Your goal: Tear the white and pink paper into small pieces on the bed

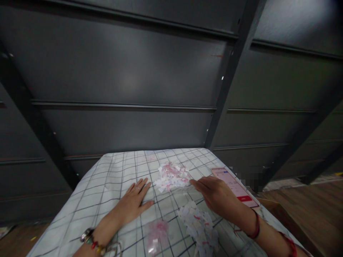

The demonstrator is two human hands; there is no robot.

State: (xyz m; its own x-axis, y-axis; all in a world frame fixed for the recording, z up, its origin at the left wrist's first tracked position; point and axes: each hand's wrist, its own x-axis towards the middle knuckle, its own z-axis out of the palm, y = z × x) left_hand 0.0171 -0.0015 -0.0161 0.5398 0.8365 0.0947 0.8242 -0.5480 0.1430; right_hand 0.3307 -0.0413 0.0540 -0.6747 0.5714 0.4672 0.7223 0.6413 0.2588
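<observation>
My left hand (134, 202) lies flat on the checked cloth (128, 167), fingers spread, with nothing in it. To its right sits a heap of small white and pink paper scraps (173, 175), with a clear film-like sheen at its edge. My right hand (214, 194) is at the right edge of that heap, thumb and fingers pinched together; what they hold, if anything, is too small to make out. Nearer to me lies a second heap of white scraps with red marks (199, 226). A small clear packet with pink contents (157, 235) rests left of it.
A phone (234, 185) with a lit pink screen lies by the cloth's right edge, beyond my right hand. Dark metal panels (128, 128) stand behind the table. A cardboard box (284, 217) is below on the right, on a wood-look floor (308, 200).
</observation>
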